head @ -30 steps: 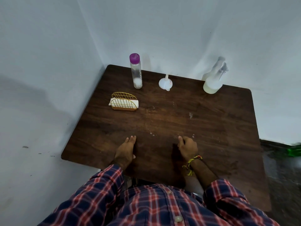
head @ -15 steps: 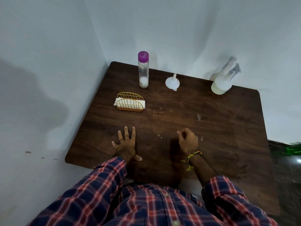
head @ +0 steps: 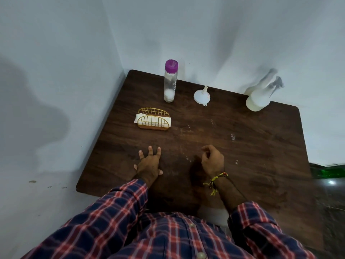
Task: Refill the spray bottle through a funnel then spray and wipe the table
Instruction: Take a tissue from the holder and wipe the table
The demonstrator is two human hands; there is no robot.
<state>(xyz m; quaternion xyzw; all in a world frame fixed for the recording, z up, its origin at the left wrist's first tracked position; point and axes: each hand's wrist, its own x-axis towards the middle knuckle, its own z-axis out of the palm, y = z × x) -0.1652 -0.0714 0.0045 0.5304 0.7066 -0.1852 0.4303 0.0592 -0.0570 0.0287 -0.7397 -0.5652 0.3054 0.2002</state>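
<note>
While we lean over the table (head: 242, 146), our left hand (head: 148, 163) lies flat, fingers spread, holding nothing | right hand (head: 212, 158) loosely curled, holding nothing | spray bottle (head: 259, 99) at far right edge by the wall | funnel (head: 201, 96) upside down mid-back | purple-capped bottle (head: 170, 81) upright left of it | napkin holder (head: 154, 119) nearer us

Dim, cool light from above me, soft shadows smeared on the walls (head: 56, 90), wide-angle bending at edges (spray bottle (head: 261, 96) blurred).
</note>
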